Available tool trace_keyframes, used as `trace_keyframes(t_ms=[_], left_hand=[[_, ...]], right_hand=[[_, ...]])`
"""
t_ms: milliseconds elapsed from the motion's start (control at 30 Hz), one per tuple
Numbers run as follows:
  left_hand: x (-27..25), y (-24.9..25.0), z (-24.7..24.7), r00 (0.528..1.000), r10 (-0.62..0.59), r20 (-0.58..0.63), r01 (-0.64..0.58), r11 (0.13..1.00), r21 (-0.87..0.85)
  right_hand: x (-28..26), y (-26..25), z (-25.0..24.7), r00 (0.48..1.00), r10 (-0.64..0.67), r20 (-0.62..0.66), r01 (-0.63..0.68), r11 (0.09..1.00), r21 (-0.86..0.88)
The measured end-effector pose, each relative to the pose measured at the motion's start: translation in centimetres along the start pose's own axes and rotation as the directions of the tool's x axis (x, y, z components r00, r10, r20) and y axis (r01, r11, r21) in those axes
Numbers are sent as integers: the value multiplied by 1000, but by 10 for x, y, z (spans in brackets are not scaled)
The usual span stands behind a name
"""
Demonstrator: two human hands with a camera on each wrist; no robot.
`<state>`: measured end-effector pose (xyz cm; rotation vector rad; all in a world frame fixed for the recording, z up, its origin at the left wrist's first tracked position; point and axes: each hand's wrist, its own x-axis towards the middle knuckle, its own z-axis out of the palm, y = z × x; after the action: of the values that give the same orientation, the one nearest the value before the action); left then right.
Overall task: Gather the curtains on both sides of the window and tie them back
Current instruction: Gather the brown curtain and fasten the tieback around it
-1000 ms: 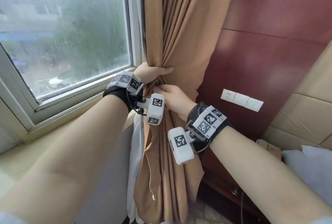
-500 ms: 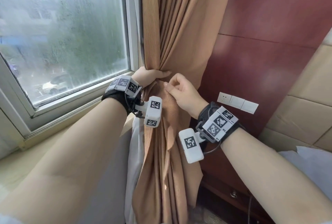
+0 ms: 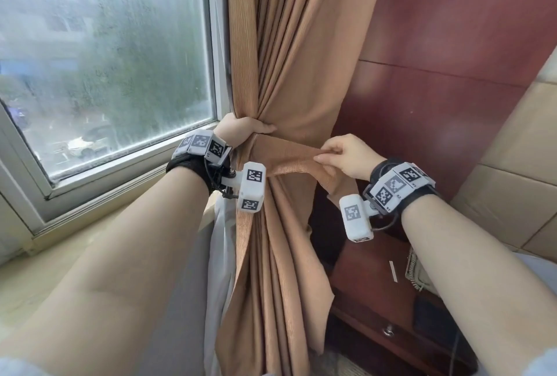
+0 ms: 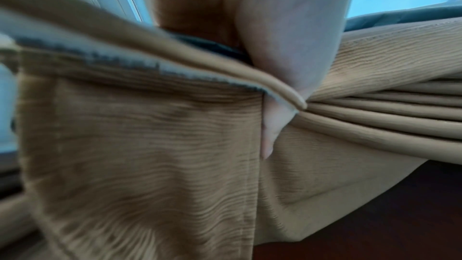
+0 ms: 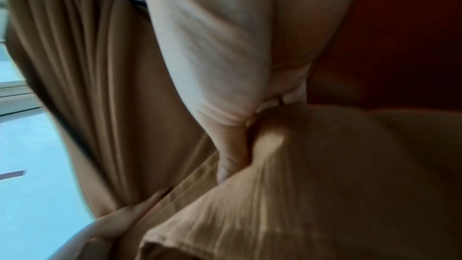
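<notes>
A tan curtain (image 3: 289, 44) hangs gathered at the right side of the window (image 3: 105, 53). My left hand (image 3: 241, 131) grips the bunched folds at sill height; the left wrist view shows its thumb (image 4: 272, 126) lying on the curtain (image 4: 150, 145). A flat tan tie-back band (image 3: 289, 157) stretches from that bunch to the right. My right hand (image 3: 340, 155) pinches the band's end, held away from the curtain; in the right wrist view its fingers (image 5: 232, 157) clamp the blurred band (image 5: 287, 185). A white sheer (image 3: 221, 255) hangs behind the tan curtain.
A dark red wood panel (image 3: 452, 59) stands right of the curtain, with a low wooden cabinet (image 3: 376, 300) below it. The stone window sill (image 3: 60, 255) runs under my left arm. Beige padded wall panels (image 3: 518, 194) lie at the far right.
My right hand has moved right, away from the curtain, drawing the tie-back band out taut. My left hand keeps its grip on the gathered folds.
</notes>
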<state>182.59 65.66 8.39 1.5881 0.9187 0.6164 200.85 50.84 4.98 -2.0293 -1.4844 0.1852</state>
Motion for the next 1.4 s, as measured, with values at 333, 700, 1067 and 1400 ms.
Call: trace_keyframes(t_ms=[333, 700, 1067, 1400], left_hand=[[14, -4, 0, 998, -24, -65, 25, 1000, 9], [4, 1, 7, 994, -29, -101, 30, 1000, 5], [0, 3, 13, 996, -2, -90, 1, 1000, -15], [-17, 10, 23, 999, 31, 27, -31, 1000, -5]], right_hand=[[11, 27, -17, 990, 135, -43, -140, 889, -437], [59, 34, -23, 889, 439, -128, -452, 885, -107], [71, 43, -14, 949, 220, -227, -264, 946, -185], [93, 25, 8, 962, 108, -251, -156, 972, -176]])
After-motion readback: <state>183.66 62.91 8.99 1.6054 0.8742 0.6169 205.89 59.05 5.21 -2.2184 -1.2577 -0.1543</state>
